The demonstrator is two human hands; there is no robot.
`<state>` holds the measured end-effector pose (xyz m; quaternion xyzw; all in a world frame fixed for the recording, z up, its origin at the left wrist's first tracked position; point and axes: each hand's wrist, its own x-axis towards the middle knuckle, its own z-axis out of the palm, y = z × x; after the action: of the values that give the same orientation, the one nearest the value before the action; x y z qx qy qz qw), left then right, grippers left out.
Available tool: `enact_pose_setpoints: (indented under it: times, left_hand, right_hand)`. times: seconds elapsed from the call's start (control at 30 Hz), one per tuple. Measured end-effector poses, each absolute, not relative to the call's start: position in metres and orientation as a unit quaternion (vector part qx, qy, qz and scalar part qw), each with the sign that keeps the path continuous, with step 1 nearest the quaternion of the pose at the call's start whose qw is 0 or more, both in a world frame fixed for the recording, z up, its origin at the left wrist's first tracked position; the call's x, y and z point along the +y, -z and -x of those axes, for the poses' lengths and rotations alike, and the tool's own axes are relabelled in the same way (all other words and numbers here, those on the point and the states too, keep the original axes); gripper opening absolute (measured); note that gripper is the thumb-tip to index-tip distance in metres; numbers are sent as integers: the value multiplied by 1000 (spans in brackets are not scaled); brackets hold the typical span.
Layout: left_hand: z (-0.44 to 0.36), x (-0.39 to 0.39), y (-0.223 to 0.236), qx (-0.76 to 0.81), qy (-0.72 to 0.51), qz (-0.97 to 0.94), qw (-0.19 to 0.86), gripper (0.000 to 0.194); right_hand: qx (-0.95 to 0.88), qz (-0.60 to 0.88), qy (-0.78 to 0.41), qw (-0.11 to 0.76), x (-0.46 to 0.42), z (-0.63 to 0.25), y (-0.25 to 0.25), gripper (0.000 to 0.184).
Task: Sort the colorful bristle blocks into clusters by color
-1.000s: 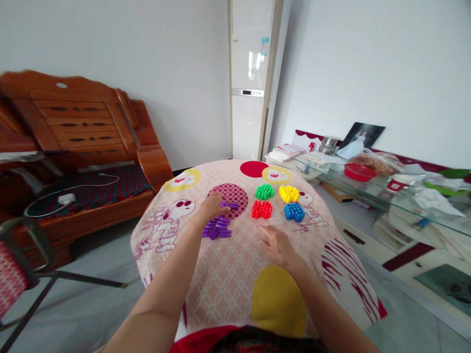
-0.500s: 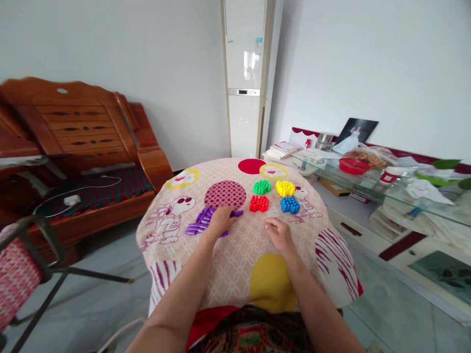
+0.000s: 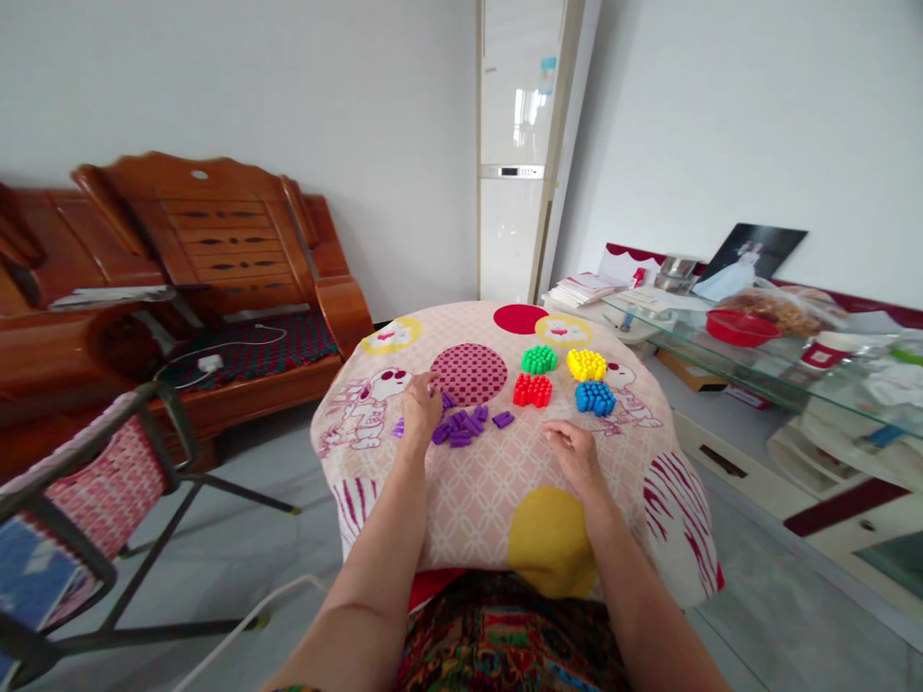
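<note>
Short purple plastic sticks (image 3: 461,425) lie in a loose heap left of the table's middle, with a small purple piece (image 3: 503,419) apart on the right. My left hand (image 3: 422,411) is over the heap's left end, fingers bent and slightly apart; it covers some sticks, and I see nothing gripped. On the cloth to the right rests my right hand (image 3: 575,452), loosely curled with its fingers partly apart, holding nothing visible. Beyond it stand tight clusters of small pieces: green (image 3: 539,359), yellow (image 3: 586,364), red (image 3: 532,390) and blue (image 3: 595,397).
A patterned cloth (image 3: 476,519) covers the round table. On the left are a wooden sofa (image 3: 223,235) and a folding chair (image 3: 115,481). At the right a glass-topped cabinet (image 3: 670,322) bears a red bowl (image 3: 742,327) and papers. A tall white air conditioner (image 3: 511,231) stands behind.
My left hand has shifted left and away across the purple sticks, which went from neat rows to a scattered heap. My right hand stays near its place. The view has turned left.
</note>
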<state>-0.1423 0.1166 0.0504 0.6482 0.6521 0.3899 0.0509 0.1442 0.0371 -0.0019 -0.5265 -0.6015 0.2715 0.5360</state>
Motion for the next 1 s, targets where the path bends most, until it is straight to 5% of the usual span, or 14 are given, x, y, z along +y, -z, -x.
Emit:
enact_pose_setpoints:
  times: [0.37, 0.63, 0.8, 1.0]
  left_hand:
    - [171, 113, -41, 667, -334, -634, 204, 25]
    - [161, 119, -49, 631, -301, -701, 137, 44]
    - [133, 121, -45, 596, -231, -763, 95, 34]
    - [110, 113, -51, 582, -299, -753, 70, 40]
  right_hand:
    - [-591, 528, -286, 539, 39, -146, 5, 28]
    - [-593, 524, -285, 541, 39, -147, 7, 28]
    - [-591, 523, -292, 540, 39, -147, 8, 27]
    - [-582, 524, -276, 557, 38, -144, 7, 28]
